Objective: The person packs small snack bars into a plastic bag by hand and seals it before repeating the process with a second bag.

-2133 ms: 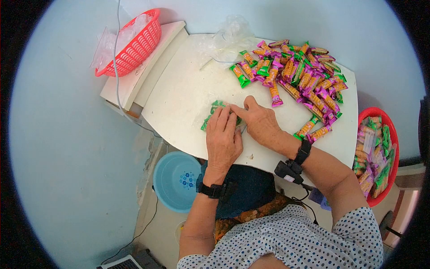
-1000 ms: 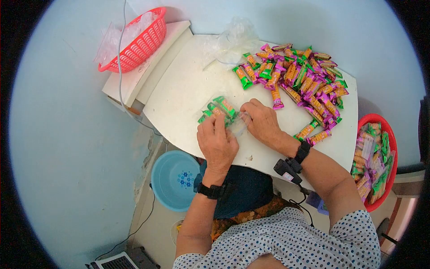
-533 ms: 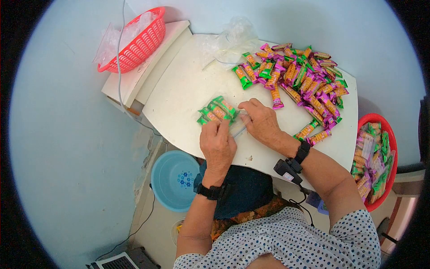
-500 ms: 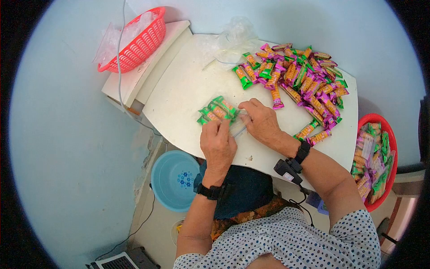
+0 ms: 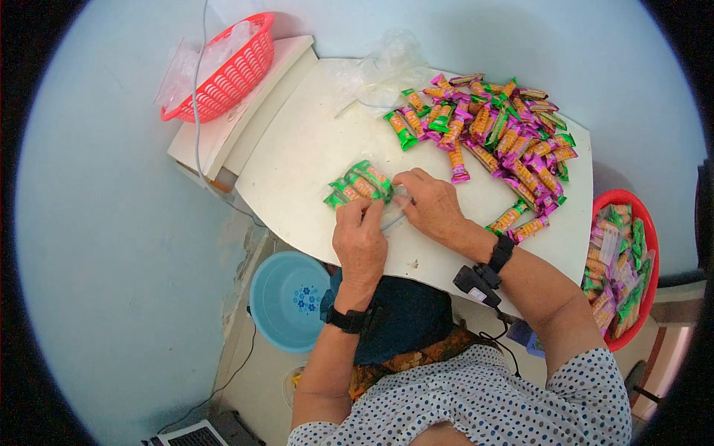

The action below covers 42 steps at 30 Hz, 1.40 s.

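Note:
A clear plastic bag (image 5: 360,183) with several green-ended snack packets inside lies on the white table in front of me. My left hand (image 5: 360,239) is closed at the bag's near edge, thumb and fingers pinching the plastic beside the packets. On the bag's right end, my right hand (image 5: 430,207) is closed with its fingertips gathering the loose plastic. The exact grip of the fingertips is partly hidden. Beyond my right hand spreads a large pile of loose snack packets (image 5: 513,141) in purple and green wrappers.
Empty clear bags (image 5: 390,67) lie at the table's (image 5: 286,160) back edge. A red basket (image 5: 236,70) holding clear plastic stands on a side stand at upper left. Filled bags sit in a red basket (image 5: 651,290) at right. A blue basin (image 5: 271,320) is below the table.
My right hand has shifted slightly left, bunching the bag's loose end closer to the packets. My left hand stays almost where it was.

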Tool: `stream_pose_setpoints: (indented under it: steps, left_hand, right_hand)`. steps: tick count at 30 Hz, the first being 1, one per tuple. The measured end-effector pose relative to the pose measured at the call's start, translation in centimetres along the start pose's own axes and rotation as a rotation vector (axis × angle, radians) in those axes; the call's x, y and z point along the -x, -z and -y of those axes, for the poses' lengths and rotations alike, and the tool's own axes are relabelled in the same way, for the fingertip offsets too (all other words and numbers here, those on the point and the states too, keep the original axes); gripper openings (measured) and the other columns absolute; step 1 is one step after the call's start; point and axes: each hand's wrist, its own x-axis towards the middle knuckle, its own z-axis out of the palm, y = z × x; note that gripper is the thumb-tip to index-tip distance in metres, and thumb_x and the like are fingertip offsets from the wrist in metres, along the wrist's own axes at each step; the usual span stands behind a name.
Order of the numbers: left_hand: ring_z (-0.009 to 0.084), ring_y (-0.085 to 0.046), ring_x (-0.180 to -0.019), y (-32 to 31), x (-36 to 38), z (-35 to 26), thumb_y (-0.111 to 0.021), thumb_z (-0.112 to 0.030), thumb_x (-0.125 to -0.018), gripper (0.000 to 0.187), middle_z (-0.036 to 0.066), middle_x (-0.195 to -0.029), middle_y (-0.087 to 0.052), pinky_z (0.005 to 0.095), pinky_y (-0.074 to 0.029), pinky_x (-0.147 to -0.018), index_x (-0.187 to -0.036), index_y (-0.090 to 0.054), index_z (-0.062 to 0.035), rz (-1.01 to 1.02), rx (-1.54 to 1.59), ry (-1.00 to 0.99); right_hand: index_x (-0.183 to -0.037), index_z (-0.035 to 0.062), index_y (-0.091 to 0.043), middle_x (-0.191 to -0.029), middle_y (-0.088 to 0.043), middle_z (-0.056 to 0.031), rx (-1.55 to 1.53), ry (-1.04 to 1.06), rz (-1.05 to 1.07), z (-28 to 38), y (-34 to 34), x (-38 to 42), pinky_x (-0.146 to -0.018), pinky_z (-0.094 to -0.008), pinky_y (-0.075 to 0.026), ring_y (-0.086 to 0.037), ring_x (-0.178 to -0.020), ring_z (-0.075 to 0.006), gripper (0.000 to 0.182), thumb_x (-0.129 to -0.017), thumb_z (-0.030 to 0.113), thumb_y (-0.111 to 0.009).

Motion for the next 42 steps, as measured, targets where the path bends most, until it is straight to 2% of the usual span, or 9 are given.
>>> stream_pose_setpoints:
  steps: [5, 16, 19, 23, 24, 26, 27, 31, 42]
  left_hand:
    - [0.0283, -0.059, -0.079, 0.0, -0.2, -0.4, -0.068, 0.001, -0.074, 0.026, 0.009, -0.085, -0.056, 0.0385, -0.051, -0.067, -0.099, -0.069, -0.006, -0.091, 0.051, -0.002]
    - [0.0297, -0.063, -0.072, 0.5, 0.5, 0.0, -0.073, -0.007, -0.078, 0.023, 0.01, -0.081, -0.063, 0.0396, -0.053, -0.062, -0.099, -0.067, -0.008, 0.0, 0.127, -0.133]
    - [0.0293, -0.062, -0.071, 0.2, 0.6, 0.3, -0.073, -0.006, -0.077, 0.024, 0.01, -0.079, -0.06, 0.0388, -0.051, -0.06, -0.099, -0.066, -0.0073, -0.018, 0.151, -0.15]
    - [0.0282, -0.059, -0.067, 0.0, 0.3, 0.4, -0.07, -0.003, -0.075, 0.02, 0.009, -0.074, -0.054, 0.0382, -0.049, -0.056, -0.093, -0.063, -0.0067, -0.076, 0.218, -0.177]
    - [0.0282, -0.059, -0.067, 0.2, 0.4, 0.4, -0.07, -0.003, -0.076, 0.018, 0.009, -0.074, -0.054, 0.0382, -0.049, -0.055, -0.091, -0.062, -0.0066, -0.077, 0.228, -0.184]
    - [0.0292, -0.061, -0.067, 0.6, 0.4, 0.2, -0.071, -0.003, -0.076, 0.017, 0.009, -0.076, -0.057, 0.0384, -0.05, -0.056, -0.09, -0.063, -0.0072, -0.067, 0.237, -0.175]
    - [0.0297, -0.062, -0.067, 0.7, 0.4, 0.1, -0.072, -0.003, -0.076, 0.017, 0.01, -0.078, -0.059, 0.0385, -0.05, -0.057, -0.09, -0.064, -0.0075, -0.059, 0.243, -0.175]
    - [0.029, -0.06, -0.065, 0.9, 0.3, -0.1, -0.072, -0.003, -0.075, 0.014, 0.008, -0.074, -0.055, 0.0377, -0.049, -0.055, -0.086, -0.065, -0.0089, -0.049, 0.211, -0.178]
    - [0.0295, -0.06, -0.063, 0.9, 0.3, -0.1, -0.072, -0.009, -0.077, 0.016, 0.008, -0.073, -0.055, 0.0392, -0.049, -0.056, -0.091, -0.066, -0.0092, -0.051, 0.228, -0.159]
  right_hand:
    - [-0.106, 0.0077, -0.059, -0.099, -0.062, -0.0141, 0.015, -0.016, -0.009, -0.4, -0.3, -0.1, -0.07, -0.0476, -0.052, -0.065, -0.085, -0.0361, 0.027, -0.081, 0.012, -0.068]
    - [-0.111, 0.0034, -0.059, -0.101, -0.063, -0.0179, 0.061, -0.014, 0.03, -2.1, -0.6, -0.4, -0.079, -0.0465, -0.05, -0.063, -0.09, -0.0375, 0.031, -0.081, 0.007, -0.066]
    - [-0.114, 0.0017, -0.06, -0.106, -0.063, -0.0179, 0.04, 0.168, -0.007, -2.3, 0.2, -0.5, -0.079, -0.0436, -0.052, -0.064, -0.09, -0.0361, 0.035, -0.081, 0.005, -0.067]
    - [-0.118, -0.0005, -0.062, -0.11, -0.063, -0.0148, -0.024, 0.062, 0.177, 0.4, 7.9, 0.3, -0.074, -0.0347, -0.055, -0.065, -0.088, -0.0266, 0.036, -0.084, 0.01, -0.071]
    - [-0.117, 0.0021, -0.064, -0.11, -0.063, -0.0145, 0.027, 0.186, 0.061, -0.4, 9.2, 0.9, -0.074, -0.0332, -0.055, -0.065, -0.086, -0.0247, 0.033, -0.085, 0.007, -0.07]
    - [-0.108, 0.0052, -0.067, -0.103, -0.064, -0.0128, 0.117, 0.04, 0.041, 1.0, 13.1, 2.6, -0.076, -0.0327, -0.054, -0.064, -0.086, -0.027, 0.022, -0.086, 0.003, -0.066]
    - [-0.105, 0.0045, -0.067, -0.106, -0.064, -0.0153, 0.252, -0.058, 0.074, 0.3, 14.3, 3.6, -0.082, -0.0419, -0.051, -0.063, -0.098, -0.0338, 0.021, -0.085, 0.004, -0.064]
    - [-0.104, 0.0039, -0.068, -0.109, -0.061, -0.0149, 0.534, -0.033, 0.083, -2.2, 16.1, 7.6, -0.084, -0.0441, -0.052, -0.061, -0.104, -0.0334, 0.024, -0.08, 0.005, -0.064]
    - [-0.089, 0.0021, -0.064, -0.109, -0.058, -0.0153, 0.626, 0.032, 0.249, -2.0, 14.8, 6.3, -0.089, -0.0414, -0.046, -0.055, -0.107, -0.0336, 0.02, -0.072, 0.007, -0.072]
